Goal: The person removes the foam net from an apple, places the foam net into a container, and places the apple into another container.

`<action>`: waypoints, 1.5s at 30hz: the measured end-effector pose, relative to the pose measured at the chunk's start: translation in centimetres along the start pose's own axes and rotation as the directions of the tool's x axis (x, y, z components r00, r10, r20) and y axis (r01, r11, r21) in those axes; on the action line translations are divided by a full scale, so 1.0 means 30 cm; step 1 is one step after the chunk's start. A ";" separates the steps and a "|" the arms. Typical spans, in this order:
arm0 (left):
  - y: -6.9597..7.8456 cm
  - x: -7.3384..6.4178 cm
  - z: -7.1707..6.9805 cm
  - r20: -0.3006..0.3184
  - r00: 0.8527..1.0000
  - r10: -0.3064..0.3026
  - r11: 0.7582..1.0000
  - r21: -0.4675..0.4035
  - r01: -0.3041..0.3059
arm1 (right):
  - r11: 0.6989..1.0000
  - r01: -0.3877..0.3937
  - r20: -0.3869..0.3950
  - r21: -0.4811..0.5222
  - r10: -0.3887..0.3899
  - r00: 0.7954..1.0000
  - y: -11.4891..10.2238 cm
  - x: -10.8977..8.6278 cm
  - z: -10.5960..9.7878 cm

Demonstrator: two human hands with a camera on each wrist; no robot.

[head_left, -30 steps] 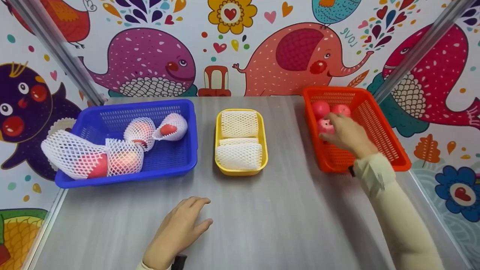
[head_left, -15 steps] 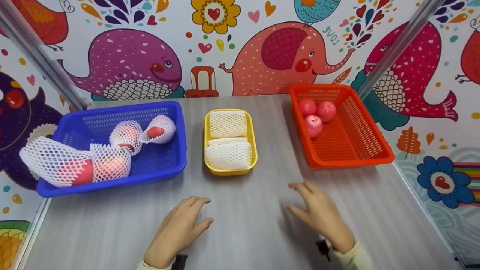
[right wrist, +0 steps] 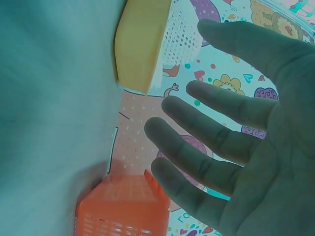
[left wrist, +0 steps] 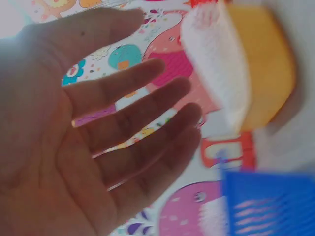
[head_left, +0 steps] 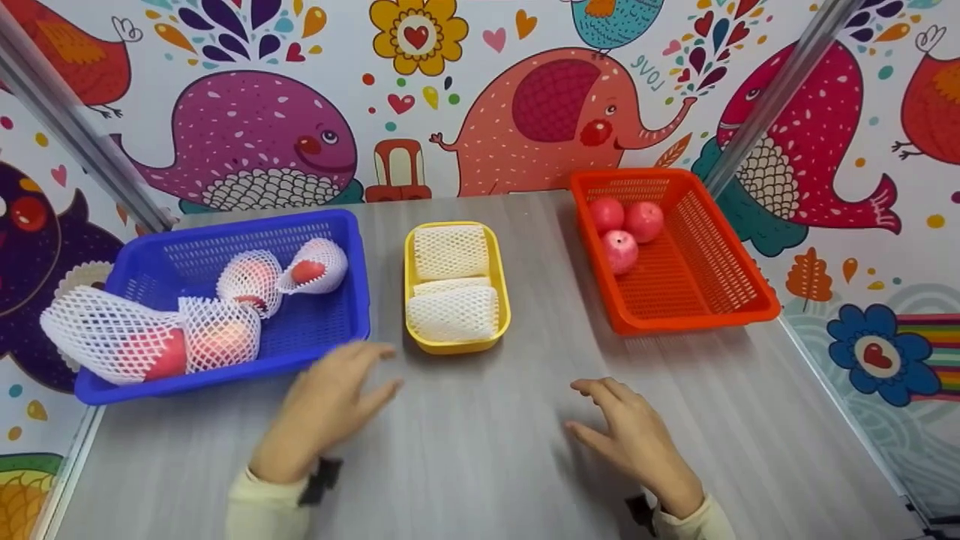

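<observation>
My left hand [head_left: 322, 409] hovers just in front of the blue basket [head_left: 358, 300], its fingers loosely extended with nothing in them, as the left wrist view also shows. Off to the right, my right hand [head_left: 634, 439] is over the table in front of the red basket [head_left: 697, 326], fingers spread and holding nothing. Between the two stands a yellow basket [head_left: 457, 347] of folded white foam net sleeves [head_left: 452, 311]. Several round red fruits in foam nets [head_left: 251, 281] lie in the blue basket. Three bare pinkish-red fruits [head_left: 620, 251] sit at the red basket's left side.
A grey tabletop [head_left: 480, 450] spreads under the hands and baskets. One netted fruit [head_left: 154, 349] leans on the blue basket's left rim, its long net sticking out past the edge. Behind rises a wall with cartoon animals [head_left: 555, 120], with metal posts [head_left: 776, 97] at the corners.
My right hand has drawn back from the fruits in the red basket to the table, with nothing in it. The left hand has moved forward and left, towards the blue basket.
</observation>
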State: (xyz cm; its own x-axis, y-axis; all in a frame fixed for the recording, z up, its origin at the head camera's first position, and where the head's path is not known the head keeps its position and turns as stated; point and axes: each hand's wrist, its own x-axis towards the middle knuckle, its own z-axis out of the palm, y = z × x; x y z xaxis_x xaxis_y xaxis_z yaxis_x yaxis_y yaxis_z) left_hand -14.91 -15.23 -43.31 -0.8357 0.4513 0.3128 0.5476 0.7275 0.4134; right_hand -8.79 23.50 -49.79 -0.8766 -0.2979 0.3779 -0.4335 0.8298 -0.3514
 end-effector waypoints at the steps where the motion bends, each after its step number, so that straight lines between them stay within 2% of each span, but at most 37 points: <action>1: -0.012 0.035 -0.035 0.008 1.000 -0.013 1.000 0.016 0.013 | 1.000 -0.005 0.006 0.005 0.005 1.000 0.001 -0.001 0.001; 4: -0.053 0.152 -0.138 0.060 0.993 -0.098 0.995 0.043 0.095 | 1.000 -0.020 0.019 0.017 0.020 1.000 0.002 -0.005 0.008; 7: -0.117 0.263 -0.217 0.113 0.971 -0.211 0.976 0.071 0.204 | 0.999 -0.031 0.022 0.034 0.030 0.999 0.004 -0.010 0.018; 10: -0.201 0.345 -0.253 0.134 0.941 -0.312 0.948 0.115 0.298 | 0.998 -0.035 0.020 0.045 0.035 0.999 0.008 -0.017 0.028; 14: -0.305 0.408 -0.248 0.172 0.897 -0.407 0.908 0.184 0.377 | 0.997 -0.054 0.045 0.057 0.052 0.998 0.011 -0.028 0.037; 21: -0.416 0.502 -0.177 0.357 0.792 -0.496 0.865 0.281 0.415 | 0.995 -0.094 0.111 0.042 0.089 0.990 0.014 -0.042 0.040; 24: -0.449 0.526 -0.158 0.425 0.745 -0.514 0.855 0.317 0.410 | 0.995 -0.090 0.106 0.043 0.085 0.991 0.013 -0.042 0.041; 28: -0.491 0.535 -0.137 0.518 0.683 -0.515 0.857 0.326 0.399 | 0.996 -0.082 0.100 0.030 0.079 0.992 0.016 -0.048 0.043; 30: -0.510 0.535 -0.123 0.552 0.661 -0.509 0.861 0.310 0.404 | 0.996 -0.086 0.117 0.020 0.083 0.990 0.018 -0.056 0.044; 33: -0.539 0.530 -0.103 0.566 0.644 -0.515 0.857 0.310 0.412 | 0.995 -0.098 0.157 0.029 0.092 0.983 0.017 -0.065 0.048; 34: -0.547 0.530 -0.097 0.566 0.643 -0.516 0.856 0.314 0.411 | 0.994 -0.103 0.168 0.031 0.096 0.981 0.016 -0.066 0.049; 37: -0.567 0.536 -0.083 0.565 0.643 -0.517 0.856 0.332 0.397 | 0.992 -0.114 0.185 0.050 0.103 0.977 0.015 -0.067 0.052; 41: -0.594 0.552 -0.067 0.568 0.652 -0.502 0.865 0.308 0.397 | 0.990 -0.124 0.182 0.068 0.110 0.977 0.016 -0.065 0.058; 45: -0.620 0.567 -0.047 0.576 0.629 -0.522 0.847 0.258 0.465 | 0.988 -0.133 0.184 0.082 0.116 0.976 0.019 -0.069 0.065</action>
State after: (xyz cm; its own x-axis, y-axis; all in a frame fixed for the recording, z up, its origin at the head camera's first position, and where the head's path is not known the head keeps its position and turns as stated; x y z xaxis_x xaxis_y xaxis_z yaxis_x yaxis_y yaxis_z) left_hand -39.27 -21.81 -44.47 -0.8351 0.2022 -0.5115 0.0641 0.9594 0.2746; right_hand -7.63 23.66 -52.46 -0.9445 -0.2809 0.1704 -0.3284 0.8205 -0.4678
